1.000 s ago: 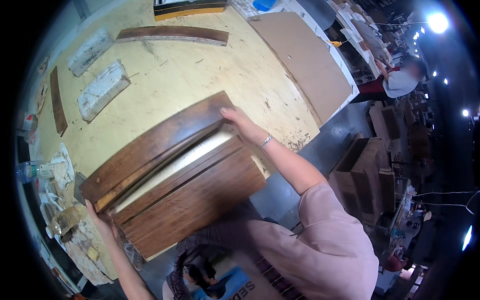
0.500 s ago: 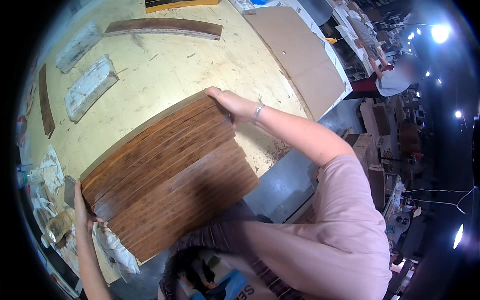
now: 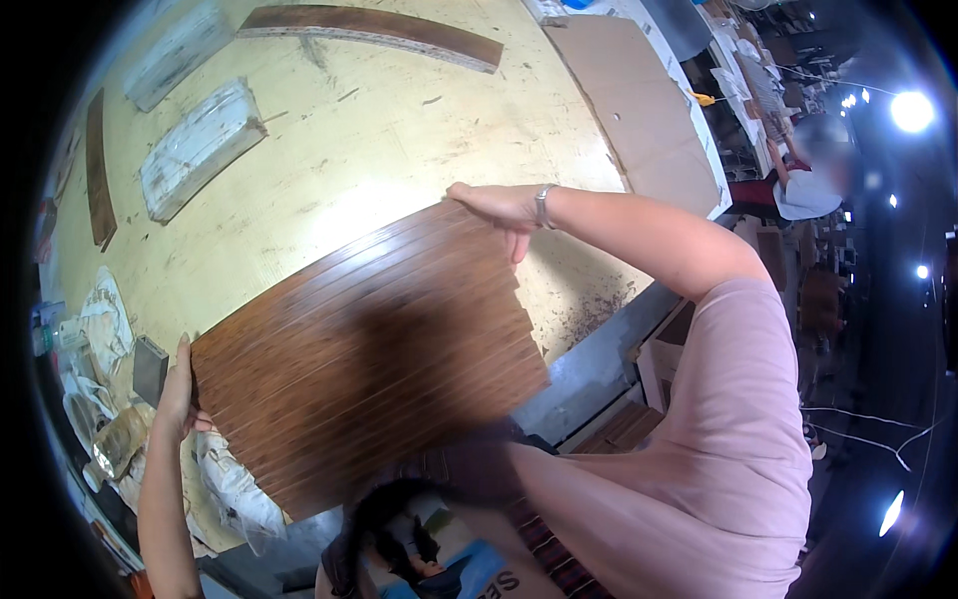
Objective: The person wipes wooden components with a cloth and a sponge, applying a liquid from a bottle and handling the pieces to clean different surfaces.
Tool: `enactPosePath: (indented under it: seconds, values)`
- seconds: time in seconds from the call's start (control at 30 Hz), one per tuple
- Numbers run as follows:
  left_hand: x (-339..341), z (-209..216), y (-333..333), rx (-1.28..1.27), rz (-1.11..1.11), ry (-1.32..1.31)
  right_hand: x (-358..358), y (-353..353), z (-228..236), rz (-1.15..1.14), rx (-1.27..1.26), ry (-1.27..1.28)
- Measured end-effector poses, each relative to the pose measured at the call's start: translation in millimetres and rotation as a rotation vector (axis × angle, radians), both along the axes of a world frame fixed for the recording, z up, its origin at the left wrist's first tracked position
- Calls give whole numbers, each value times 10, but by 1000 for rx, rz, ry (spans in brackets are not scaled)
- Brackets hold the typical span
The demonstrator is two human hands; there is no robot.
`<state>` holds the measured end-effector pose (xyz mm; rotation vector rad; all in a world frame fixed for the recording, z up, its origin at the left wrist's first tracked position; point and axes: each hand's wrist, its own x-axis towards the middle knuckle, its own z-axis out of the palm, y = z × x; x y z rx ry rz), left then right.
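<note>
A wide bundle of brown wood planks (image 3: 299,349), laid side by side with stepped ends at the right, is held up in front of me over the near table edge. My left hand (image 3: 178,397) grips its left end, fingers partly hidden behind the wood. The upper right corner is in my right hand (image 3: 497,210), the thumb along the top edge and the fingers bent round the end. Light glares on the upper planks, and a dark shadow lies over the middle.
On the pale table (image 3: 379,130) lie two white wrapped blocks (image 3: 205,148), a long plank (image 3: 374,32) and a narrow strip (image 3: 98,170). A small grey box (image 3: 150,369), crumpled white cloth (image 3: 232,489) and an amber jar (image 3: 118,444) are at left. Cardboard (image 3: 639,110) lies right; a person (image 3: 808,175) works beyond.
The bundle has tilted, so its long upper edge face no longer shows and its broad face catches the light. Both hands have shifted slightly right in the picture, keeping their grip.
</note>
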<state>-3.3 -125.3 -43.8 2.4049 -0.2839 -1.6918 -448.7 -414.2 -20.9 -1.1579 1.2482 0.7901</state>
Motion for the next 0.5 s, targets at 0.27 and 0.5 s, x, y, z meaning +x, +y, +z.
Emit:
enactPosePath:
  seconds: [0.27, 0.5]
  values:
    - [-129, -48, -13, -628, -596, -955, 52, 123, -83, 117, -903, -58]
    - [-352, -80, -33, -626, -639, -839, -63, 269, -528, -179, -865, -732]
